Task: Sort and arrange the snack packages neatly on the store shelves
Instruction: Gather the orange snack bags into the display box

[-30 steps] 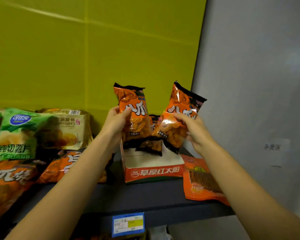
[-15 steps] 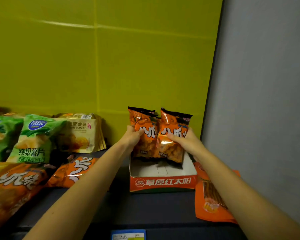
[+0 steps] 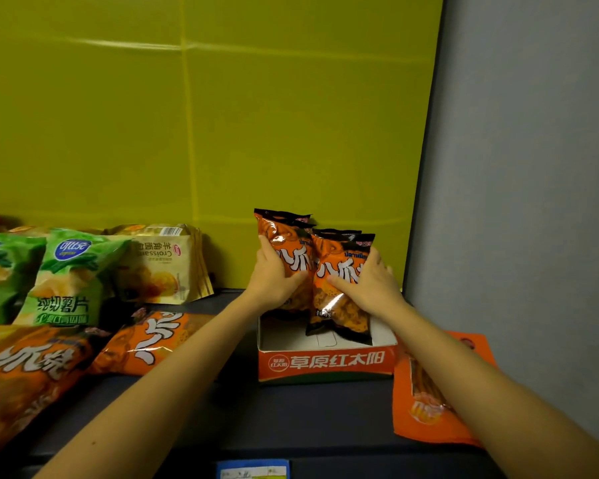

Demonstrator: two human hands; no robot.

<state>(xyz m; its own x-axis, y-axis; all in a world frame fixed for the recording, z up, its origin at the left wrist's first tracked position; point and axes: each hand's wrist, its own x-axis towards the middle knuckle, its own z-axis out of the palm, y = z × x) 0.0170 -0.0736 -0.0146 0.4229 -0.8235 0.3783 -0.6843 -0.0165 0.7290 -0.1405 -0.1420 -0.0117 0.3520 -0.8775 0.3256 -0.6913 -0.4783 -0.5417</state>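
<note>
Gripping orange snack packets (image 3: 338,299), both hands (image 3: 277,278) stand them in the 草原红太阳 box (image 3: 325,364).

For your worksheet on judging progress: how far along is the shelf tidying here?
Done: croissant packs stand upright at the back. In hand: left hand and right hand each hold an orange snack pack in the open display box. Left: large orange bags lying flat.

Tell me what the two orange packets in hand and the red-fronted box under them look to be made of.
Orange packets: glossy plastic film, probably foil-lined; bright glare, crinkles, crimped black top seams. Red-fronted box: thin printed cardboard, likely; matte white inside, folded flaps, straight cut rim. Left hand and right hand each grip a packet.
</note>
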